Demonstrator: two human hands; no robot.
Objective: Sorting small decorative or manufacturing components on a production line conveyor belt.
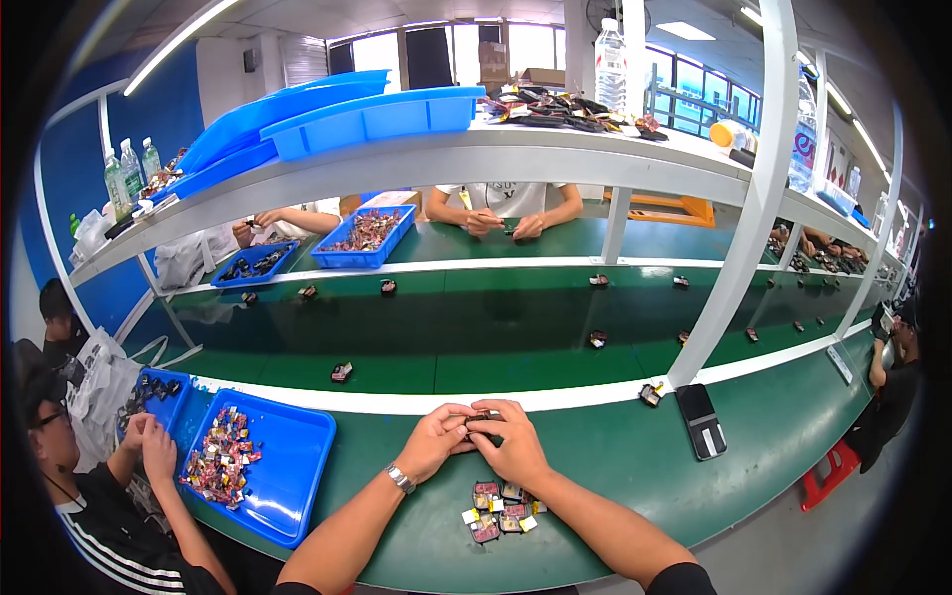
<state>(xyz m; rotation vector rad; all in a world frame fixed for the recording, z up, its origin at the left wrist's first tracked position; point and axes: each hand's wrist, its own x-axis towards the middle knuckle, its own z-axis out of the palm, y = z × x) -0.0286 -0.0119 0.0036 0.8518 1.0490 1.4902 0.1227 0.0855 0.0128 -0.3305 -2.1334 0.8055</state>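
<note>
**Small dark module pinched between both your hands, above the green bench**

The small dark rectangular module (480,416) sits up between your fingertips, over the smooth green work surface (615,496), just beyond a loose pile of similar black-edged, reddish modules with white and yellow tabs (514,516). Its visible part seems to lie roughly left to right, but your fingers hide most of it — you can't tell for sure which way its long axis runs or which end leads.

Your left hand (433,439) comes in from the lower left, fingers curled in narrow on the module; a silver metal-banded watch (400,479) circles that wrist. Your right hand (511,443) reaches in from the lower right, its fingers bent over the module and closed narrow on it too. Your two hands meet at the fingertips, forearms slanting inward.

As for labels, a white one shows on the flat black rectangular case (702,421) to the right. Dark lettering crosses the white shirt (506,201) of the person opposite — and the print on the piled modules is too small to read.
</note>
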